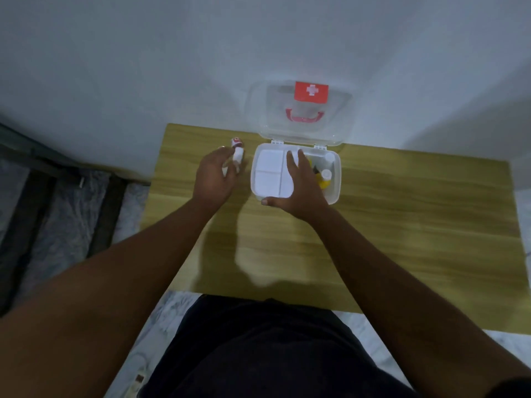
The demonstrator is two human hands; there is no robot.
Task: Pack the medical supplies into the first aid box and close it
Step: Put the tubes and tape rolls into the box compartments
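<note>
The wooden bench (402,225) carries the whole job, pushed up against a pale wall. On it, toward the wall, sits the first aid box (334,193), a translucent white case with its lid (339,119) swung up and back on the hinges; a red cross label and a red handle show through the lid. A white divided tray (268,173) fills the left part of the box, and to the right of the tray, deeper in the box, lie yellow bottles with white caps (326,176).

The right hand (298,188) lies flat and spread over the tray's right edge, thumb hooked at the box's near rim, gripping nothing; it seems to be steadying the box. Just left of the box, the left hand (214,176) curls its fingers around a small white bottle with a red-and-white top (238,150), though blur hides how firm the hold is.

The step in hand looks like bringing that bottle into the box. To do it well, I would keep the right hand pinning the box, carry the bottle over the left rim, and lay it where the depth allows, likely beside the yellow bottles, so the lid can shut flat. The right hand must clear the rim before the lid comes down.
</note>
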